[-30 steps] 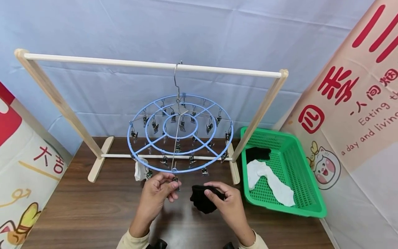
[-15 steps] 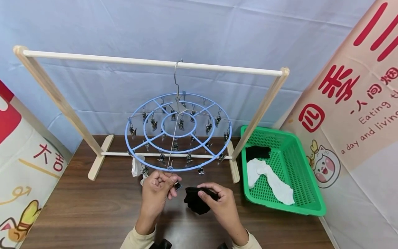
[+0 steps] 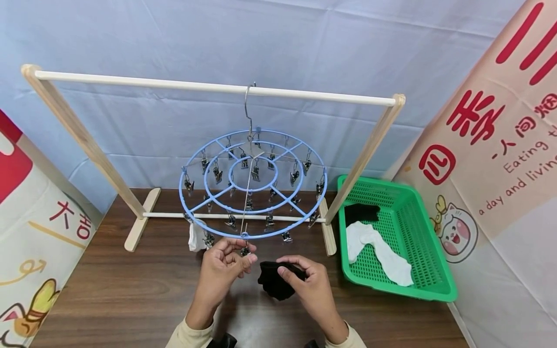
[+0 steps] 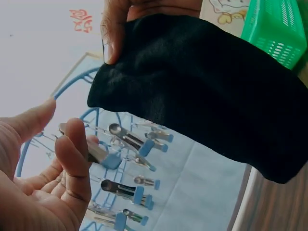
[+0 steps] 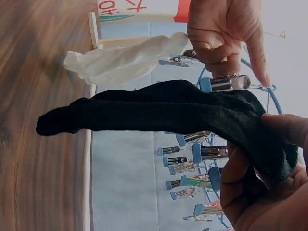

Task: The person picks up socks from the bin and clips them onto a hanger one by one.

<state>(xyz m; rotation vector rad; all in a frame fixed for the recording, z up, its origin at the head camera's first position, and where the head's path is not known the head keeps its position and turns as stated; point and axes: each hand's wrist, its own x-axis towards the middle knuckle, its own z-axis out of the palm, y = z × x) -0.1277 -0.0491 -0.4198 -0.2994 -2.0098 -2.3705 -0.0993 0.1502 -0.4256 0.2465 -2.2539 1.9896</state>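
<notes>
In the head view my left hand (image 3: pixel 224 266) is at the near rim of a round blue clip hanger (image 3: pixel 209 229), its fingers curled round a hanging metal clip (image 3: pixel 245 251). In the left wrist view this clip, with a blue tip (image 4: pixel 112 161), lies partly hidden behind the curled fingers; the thumb stands apart. My right hand (image 3: pixel 311 282) pinches a black sock (image 3: pixel 276 280) by one end, just right of the left hand and below the rim. The sock hangs down in the right wrist view, apart from the clip in depth as far as I can tell.
The hanger hooks onto a wooden rack (image 3: pixel 304 95). A white sock (image 3: pixel 197 237) hangs from its left near side, and several other clips dangle around the rings. A green basket (image 3: pixel 409 191) at right holds a white sock (image 3: pixel 383 253) and a black item (image 3: pixel 362 213).
The black sock and right hand have shifted slightly left, nearer the left hand. The hanger swung a little left, then back. The clip at the left hand has turned, and the thumb has shifted.
</notes>
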